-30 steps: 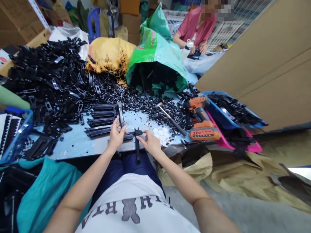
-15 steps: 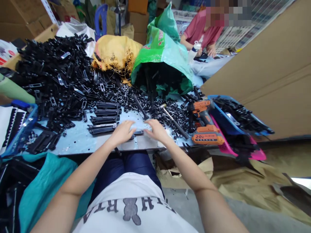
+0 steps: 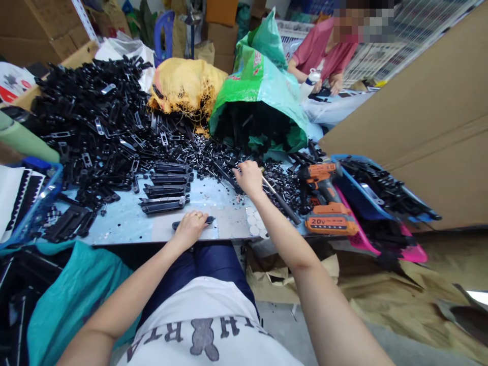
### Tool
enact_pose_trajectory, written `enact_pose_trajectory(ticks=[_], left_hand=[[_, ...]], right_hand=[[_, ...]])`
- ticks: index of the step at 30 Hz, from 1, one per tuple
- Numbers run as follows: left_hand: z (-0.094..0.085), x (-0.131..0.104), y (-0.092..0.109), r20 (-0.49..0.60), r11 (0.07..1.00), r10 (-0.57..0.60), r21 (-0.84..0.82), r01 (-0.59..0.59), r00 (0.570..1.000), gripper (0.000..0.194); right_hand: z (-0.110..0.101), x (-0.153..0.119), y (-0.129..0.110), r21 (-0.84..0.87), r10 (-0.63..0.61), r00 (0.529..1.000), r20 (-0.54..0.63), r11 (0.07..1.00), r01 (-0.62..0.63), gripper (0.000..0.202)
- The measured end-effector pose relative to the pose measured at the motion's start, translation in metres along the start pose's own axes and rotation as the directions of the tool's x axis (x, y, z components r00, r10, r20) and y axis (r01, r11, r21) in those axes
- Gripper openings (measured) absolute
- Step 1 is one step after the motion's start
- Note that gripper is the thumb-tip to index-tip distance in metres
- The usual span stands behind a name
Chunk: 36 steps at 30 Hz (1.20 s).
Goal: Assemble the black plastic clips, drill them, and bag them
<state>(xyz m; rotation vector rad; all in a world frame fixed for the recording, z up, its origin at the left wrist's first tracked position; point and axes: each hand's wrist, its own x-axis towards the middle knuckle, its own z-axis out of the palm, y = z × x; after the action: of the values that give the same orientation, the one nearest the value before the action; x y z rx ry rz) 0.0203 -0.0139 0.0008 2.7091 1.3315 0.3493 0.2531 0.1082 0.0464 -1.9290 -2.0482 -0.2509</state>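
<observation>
My left hand rests at the front edge of the table with its fingers closed over a slim black bracket, whose ends stick out on both sides. Farther forward, my right hand reaches into the heap of small black screws, fingers curled down. What its fingertips hold is hidden. Just left of it lies a dark rod-like tool, and on its right a hammer with a dark handle. Several assembled black brackets lie in a stacked row beyond my left hand.
A large heap of black parts covers the left. Behind stand a yellow sack and an open green bag. An orange cordless drill and a blue basket are at right. Across the table sits a person.
My right hand has moved forward from the front edge to the screw heap. My left hand has come down onto the black bracket. The view has shifted slightly.
</observation>
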Motion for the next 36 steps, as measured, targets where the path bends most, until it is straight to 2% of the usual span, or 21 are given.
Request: enact_pose_trajectory(ticks=[2,5,7,9,10,12,14,15,17,22,26,28,32,33,34,36], left_hand=[[0.0,-0.001,0.002,-0.013,0.999,-0.008,0.034,0.008,1.0,0.019],[-0.001,-0.004,0.001,0.01,0.998,-0.027,0.065,0.026,1.0,0.018],[-0.002,-0.007,-0.003,0.035,0.997,-0.058,0.052,0.056,0.998,0.019],[-0.004,-0.009,-0.007,0.063,0.997,-0.08,-0.005,0.08,0.995,0.021],[-0.006,-0.01,-0.009,0.079,0.995,-0.079,-0.046,0.083,0.994,0.023],[-0.009,-0.011,-0.011,0.111,0.989,-0.063,-0.126,0.077,0.992,0.025],[-0.012,-0.01,-0.012,0.141,0.982,-0.051,-0.173,0.075,0.989,0.028],[-0.014,-0.009,-0.011,0.156,0.98,-0.049,-0.182,0.078,0.987,0.029],[-0.016,-0.006,-0.008,0.175,0.98,-0.051,-0.183,0.084,0.983,0.033],[-0.017,-0.006,-0.005,0.147,0.981,-0.052,-0.179,0.078,0.988,0.063],[-0.012,-0.015,-0.01,0.031,0.974,-0.054,-0.219,0.059,0.998,0.054],[-0.011,-0.019,-0.012,-0.024,0.97,-0.048,-0.238,0.041,0.999,0.05],[-0.012,-0.021,-0.012,-0.057,0.96,0.019,-0.277,-0.034,0.998,0.042],[-0.013,-0.02,-0.012,-0.06,0.958,0.026,-0.284,-0.042,0.998,0.041],[-0.013,-0.019,-0.012,-0.065,0.957,0.019,-0.288,-0.037,0.998,0.042],[-0.013,-0.017,-0.013,-0.076,0.959,-0.027,-0.284,0.004,0.997,0.046]], right_hand=[[0.016,0.005,-0.023,-0.027,-0.05,0.995,0.089,0.998,0.053,0.032],[0.026,0.005,-0.043,-0.047,-0.028,0.994,0.106,0.998,0.033,0.029],[0.021,-0.004,-0.04,-0.001,-0.034,0.993,0.109,0.999,0.035,0.027],[0.01,-0.024,-0.027,0.123,-0.166,0.972,0.168,0.982,0.147,0.027],[0.004,-0.038,-0.019,0.206,-0.284,0.933,0.22,0.949,0.24,0.028],[-0.006,-0.07,-0.008,0.349,-0.526,0.79,0.314,0.838,0.419,0.031],[-0.012,-0.1,-0.005,0.383,-0.655,0.654,0.379,0.754,0.533,0.036],[-0.014,-0.112,-0.007,0.36,-0.669,0.624,0.405,0.744,0.563,0.04],[-0.015,-0.128,-0.015,0.291,-0.644,0.629,0.435,0.762,0.579,0.044],[-0.024,-0.138,-0.037,0.166,-0.572,0.729,0.376,0.815,0.555,0.043],[-0.035,-0.139,-0.045,0.086,-0.574,0.763,0.298,0.812,0.578,0.035],[-0.04,-0.135,-0.047,0.068,-0.59,0.757,0.282,0.799,0.597,0.032],[-0.047,-0.12,-0.047,0.102,-0.713,0.636,0.297,0.686,0.721,0.033],[-0.047,-0.117,-0.047,0.102,-0.727,0.619,0.296,0.668,0.737,0.034],[-0.048,-0.116,-0.048,0.088,-0.726,0.624,0.29,0.669,0.738,0.035],[-0.048,-0.115,-0.05,0.033,-0.688,0.678,0.259,0.708,0.705,0.035]])
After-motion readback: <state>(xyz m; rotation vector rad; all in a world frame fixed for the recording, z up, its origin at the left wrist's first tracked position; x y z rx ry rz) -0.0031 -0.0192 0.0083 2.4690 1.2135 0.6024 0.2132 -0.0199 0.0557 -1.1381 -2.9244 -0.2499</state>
